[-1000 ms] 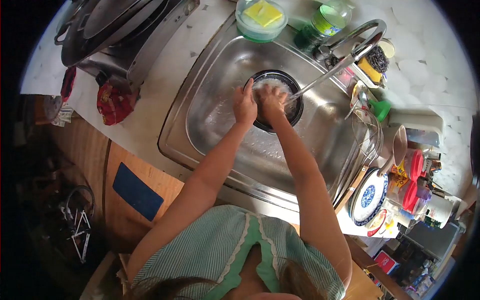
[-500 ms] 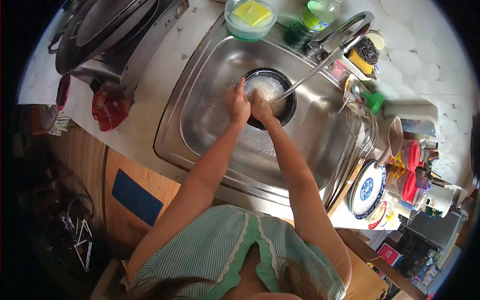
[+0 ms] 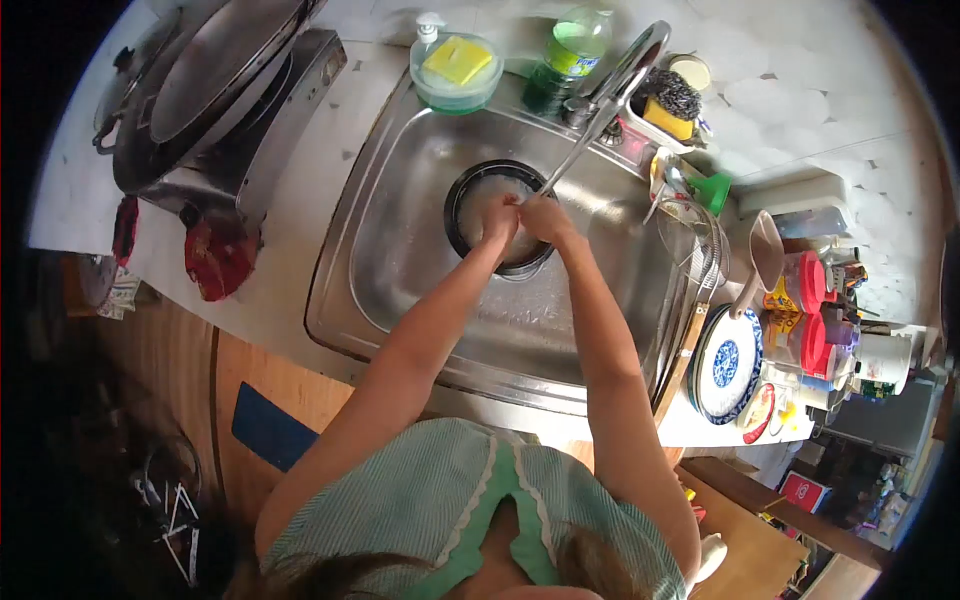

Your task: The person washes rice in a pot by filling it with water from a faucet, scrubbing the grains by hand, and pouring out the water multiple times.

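A dark round pot [image 3: 456,226] holding cloudy, whitish water sits in the stainless steel sink [image 3: 400,190]. My left hand [image 3: 498,217] is over the pot, its fingers bent and drawn together. My right hand [image 3: 544,218] is close against it at the pot's right side, fingers curled just under the tip of the faucet [image 3: 585,140]. What the fingers hold, if anything, is hidden. The faucet's spout end is partly covered by the right hand.
A tub with a yellow sponge [image 3: 457,60] and a green bottle [image 3: 570,62] stand behind the sink. To the right are a wire strainer [image 3: 690,235] and stacked plates [image 3: 728,368]. At left, a large pan [image 3: 215,90] rests on a stove [image 3: 270,130].
My hands have come together toward the faucet tip; the right has lifted out of the pot's water. The frothy water looks calmer. The whole view has shifted a little.
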### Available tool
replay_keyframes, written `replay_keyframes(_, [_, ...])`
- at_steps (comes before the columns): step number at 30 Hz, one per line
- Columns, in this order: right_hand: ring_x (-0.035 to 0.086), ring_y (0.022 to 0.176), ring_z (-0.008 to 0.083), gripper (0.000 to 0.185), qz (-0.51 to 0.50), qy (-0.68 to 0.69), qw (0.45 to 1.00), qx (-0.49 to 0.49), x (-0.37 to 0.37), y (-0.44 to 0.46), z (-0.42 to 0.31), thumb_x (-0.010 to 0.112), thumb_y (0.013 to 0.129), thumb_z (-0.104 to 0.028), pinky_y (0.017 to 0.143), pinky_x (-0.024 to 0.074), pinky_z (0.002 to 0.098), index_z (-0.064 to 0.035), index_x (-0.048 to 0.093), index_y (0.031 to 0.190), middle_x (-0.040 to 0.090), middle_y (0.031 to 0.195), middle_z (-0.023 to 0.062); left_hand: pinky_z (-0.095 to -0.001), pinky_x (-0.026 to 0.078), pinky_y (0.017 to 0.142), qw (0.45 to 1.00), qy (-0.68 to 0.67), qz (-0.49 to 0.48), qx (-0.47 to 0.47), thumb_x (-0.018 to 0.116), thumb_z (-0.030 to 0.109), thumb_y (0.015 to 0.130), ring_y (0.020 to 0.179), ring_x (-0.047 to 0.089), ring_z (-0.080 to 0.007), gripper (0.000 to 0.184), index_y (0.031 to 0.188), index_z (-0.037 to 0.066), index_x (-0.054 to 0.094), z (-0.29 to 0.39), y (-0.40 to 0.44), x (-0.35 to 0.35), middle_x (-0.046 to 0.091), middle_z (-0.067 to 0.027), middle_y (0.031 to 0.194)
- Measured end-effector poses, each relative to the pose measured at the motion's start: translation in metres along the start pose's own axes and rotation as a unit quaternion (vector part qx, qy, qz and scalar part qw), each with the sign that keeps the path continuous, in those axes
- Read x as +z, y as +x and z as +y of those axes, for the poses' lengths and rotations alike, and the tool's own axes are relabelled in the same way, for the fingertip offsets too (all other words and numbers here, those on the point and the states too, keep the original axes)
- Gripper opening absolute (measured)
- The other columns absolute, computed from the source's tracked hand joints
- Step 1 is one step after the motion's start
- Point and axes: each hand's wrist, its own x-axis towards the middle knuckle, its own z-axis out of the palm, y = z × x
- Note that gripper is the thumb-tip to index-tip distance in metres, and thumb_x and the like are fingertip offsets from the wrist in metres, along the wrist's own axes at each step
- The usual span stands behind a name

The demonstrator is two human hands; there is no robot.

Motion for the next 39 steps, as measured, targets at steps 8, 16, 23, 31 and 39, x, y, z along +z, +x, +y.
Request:
replay_keyframes(8, [0.053,0.1,0.0379,0.049,0.377,0.174,0.9,0.129,-0.12,-0.011,0.009,0.055,0.071,-0.004,0.083,0.0449,0.0416,-0.0003,0.044,0.118,0.052,0.111,0.0255,-0.0375,0.049,0.067,0.99,0.085,-0.113,0.018,0.05,0.021,0.085,0.076,0.059,-0.0275,0.024,0.099,0.002,0.056,-0.004,0.001,0.006,0.058,-0.0129,0.086])
replay_keyframes(16, [0.043,0.116,0.0366,0.066,0.337,0.091,0.937,0.007,-0.108,-0.016,0.014,0.051,0.062,0.009,0.096,0.0373,0.0383,-0.0028,0.041,0.125,0.043,0.125,0.0236,-0.0448,0.036,0.089,0.786,0.571,0.078,0.223,0.051,0.016,0.076,0.111,0.038,-0.0382,0.038,0.112,0.002,0.052,0.021,-0.023,-0.024,0.04,-0.0183,0.122])
replay_keyframes(23, [0.052,0.099,0.039,0.045,0.263,0.277,0.924,-0.006,-0.023,-0.052,0.0,0.046,0.065,0.007,0.087,0.043,0.0416,-0.0017,0.053,0.109,0.053,0.111,0.023,-0.0478,0.037,0.092,0.827,0.548,-0.007,0.126,0.061,0.026,0.069,0.107,0.049,-0.0345,0.044,0.107,0.004,0.057,0.004,0.012,-0.009,0.055,-0.0175,0.112])
replay_keyframes(31, [0.054,0.095,0.0425,0.037,0.202,0.33,0.916,0.109,0.019,-0.021,-0.01,0.053,0.067,-0.005,0.082,0.044,0.0442,0.0022,0.053,0.104,0.058,0.095,0.0276,-0.0483,0.038,0.09,0.738,0.667,-0.084,0.057,0.066,0.032,0.066,0.109,0.049,-0.0346,0.036,0.092,0.008,0.066,0.026,-0.017,-0.01,0.057,-0.017,0.11])
replay_keyframes(39, [0.059,0.088,0.0367,0.022,0.127,0.209,0.969,-0.033,0.095,0.062,0.017,0.056,0.071,-0.018,0.073,0.0465,0.042,-0.001,0.063,0.084,0.064,0.087,0.0165,-0.0461,0.028,0.098,0.71,0.567,0.0,0.419,0.058,0.006,0.068,0.114,0.038,-0.0351,0.03,0.098,0.003,0.055,0.02,-0.063,-0.057,0.042,-0.0163,0.122])
